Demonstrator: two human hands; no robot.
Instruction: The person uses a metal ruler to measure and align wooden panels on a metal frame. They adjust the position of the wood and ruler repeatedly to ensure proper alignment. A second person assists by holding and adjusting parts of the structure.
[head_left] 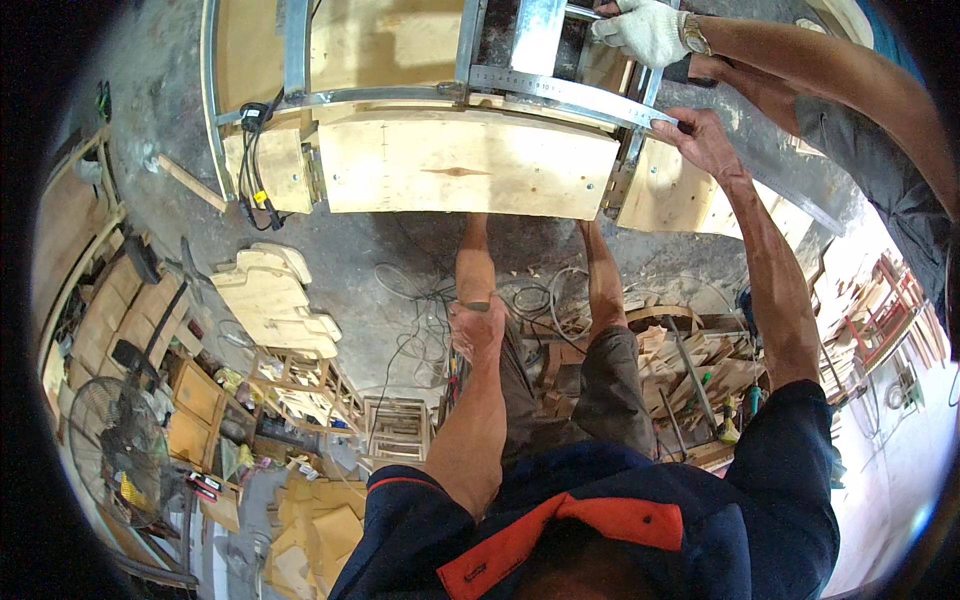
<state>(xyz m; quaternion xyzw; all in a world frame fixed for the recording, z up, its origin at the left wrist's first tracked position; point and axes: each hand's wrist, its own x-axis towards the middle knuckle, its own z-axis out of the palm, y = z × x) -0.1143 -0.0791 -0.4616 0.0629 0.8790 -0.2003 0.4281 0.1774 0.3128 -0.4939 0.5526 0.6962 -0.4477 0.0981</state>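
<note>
My right hand [703, 146] pinches the right end of a steel ruler [560, 92], fingers closed on it. The ruler lies across a metal frame [380, 97], just beyond a pale plywood panel [400, 165] with a dark knot-shaped mark. Lower down, near my left knee, my left hand [478, 328] is closed in a fist. A dark oval end shows at the top of that fist, but I cannot tell what it belongs to. At the upper right, another person's white-gloved hand [645, 33] is at a bar of the frame.
Black cables [256, 150] hang over the frame's left side. Stacked plywood shapes [270, 290] lie on the left floor, beyond a standing fan [115, 440]. Loose cords [410, 290] run across the floor by my legs. Wood offcuts [680, 370] are heaped at the right.
</note>
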